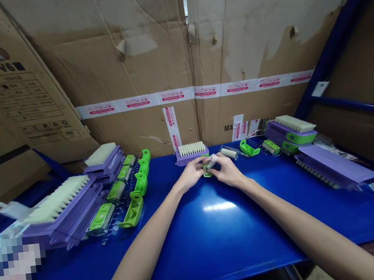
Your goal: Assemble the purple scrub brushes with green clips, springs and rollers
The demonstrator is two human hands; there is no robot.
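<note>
Near the far edge of the blue table my two hands meet. My left hand [193, 173] is closed on a small green plastic part [206, 170], partly covered by the fingers. A metal coil spring [211, 160] stands tilted at that part, pinched by the thumb and fingers of my right hand [226, 169]. Whether the spring sits inside the green part I cannot tell. Just behind my hands lies a purple brush block [192, 158] with cream bristles on top.
Purple brush blocks [71, 214], boxy green pieces [101, 218], springs and green brackets [132, 210] line the left side. At the right are a green bracket [250, 148], a boxy green piece [271, 147] and stacked purple blocks [293, 131]. Cardboard [139, 69] walls the back.
</note>
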